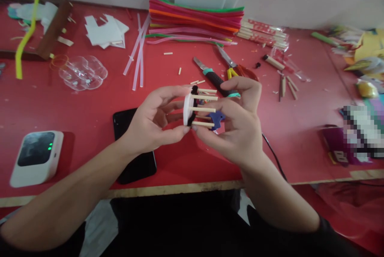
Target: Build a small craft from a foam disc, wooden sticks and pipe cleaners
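Observation:
Above the table's front half, my left hand [157, 115] grips a white disc [186, 110] tilted on its edge, thumb below and fingers around the rim. Several short wooden sticks [205, 109] stand out from the disc toward the right. A black fuzzy pipe cleaner [191, 119] runs around their bases. My right hand [240, 121] is closed at the stick side, its thumb at the lower end of the pipe cleaner and its index finger behind the sticks. Small coloured bits and a blue piece [217, 121] show between the sticks and my right hand, partly hidden.
A utility knife [214, 75] and red-handled pliers [229, 59] lie just beyond my hands. Behind them is a bundle of coloured pipe cleaners [195, 17]. A black phone [136, 169] lies under my left wrist, and a white device [37, 157] sits left. Wooden stick pieces [291, 85] are at right.

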Tool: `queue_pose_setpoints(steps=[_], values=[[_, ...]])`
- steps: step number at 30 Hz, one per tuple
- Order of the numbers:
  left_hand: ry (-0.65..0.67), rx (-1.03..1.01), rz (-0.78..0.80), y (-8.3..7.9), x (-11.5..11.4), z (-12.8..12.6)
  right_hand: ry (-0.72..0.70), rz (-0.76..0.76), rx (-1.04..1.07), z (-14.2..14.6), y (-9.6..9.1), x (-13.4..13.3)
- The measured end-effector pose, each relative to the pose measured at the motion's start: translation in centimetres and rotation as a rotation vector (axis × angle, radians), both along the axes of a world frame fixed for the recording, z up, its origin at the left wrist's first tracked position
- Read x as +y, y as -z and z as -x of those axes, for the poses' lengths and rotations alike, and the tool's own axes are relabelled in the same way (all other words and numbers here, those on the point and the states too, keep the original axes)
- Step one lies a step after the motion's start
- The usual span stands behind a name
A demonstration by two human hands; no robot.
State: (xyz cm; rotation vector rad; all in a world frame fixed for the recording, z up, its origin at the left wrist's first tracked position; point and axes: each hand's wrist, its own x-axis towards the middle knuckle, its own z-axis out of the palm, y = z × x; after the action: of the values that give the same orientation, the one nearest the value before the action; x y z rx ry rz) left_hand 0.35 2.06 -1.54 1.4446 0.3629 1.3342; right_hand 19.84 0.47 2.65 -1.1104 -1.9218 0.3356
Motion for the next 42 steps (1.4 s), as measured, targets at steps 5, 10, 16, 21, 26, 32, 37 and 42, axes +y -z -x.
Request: queue_pose_setpoints(steps=[5,10,16,21,26,32,37,42], values=[[-0.031,0.031,-0.012,-0.2,-0.2,0.1,-0.036,-0.049,-0.031,0.0,0.0,0.1],[-0.046,0.072,-0.041,0.1,-0.3,0.3,-0.090,-0.041,-0.029,-0.2,0.1,0.2],[-0.136,0.099,-0.065,0.3,-0.3,0.1,-0.077,-0.020,0.013,-0.2,-0.1,-0.1],[-0.214,0.074,-0.101,0.1,-0.8,-0.3,-0.074,-0.060,0.039,-0.1,-0.5,-0.5],[-0.206,0.020,-0.157,-0.1,-0.9,-0.6,-0.111,-0.032,0.053,-0.1,-0.6,-0.4],[-0.143,0.019,-0.128,-0.2,-1.1,-0.5,-0.178,0.122,0.066,-0.8,-0.8,0.0],[-0.080,0.135,-0.226,-0.4,-0.9,0.0,-0.231,0.186,0.040,-1.5,-1.2,0.2],[-0.137,0.170,-0.267,-0.9,-0.9,0.2,-0.225,0.181,0.036,-1.7,-1.1,0.3]])
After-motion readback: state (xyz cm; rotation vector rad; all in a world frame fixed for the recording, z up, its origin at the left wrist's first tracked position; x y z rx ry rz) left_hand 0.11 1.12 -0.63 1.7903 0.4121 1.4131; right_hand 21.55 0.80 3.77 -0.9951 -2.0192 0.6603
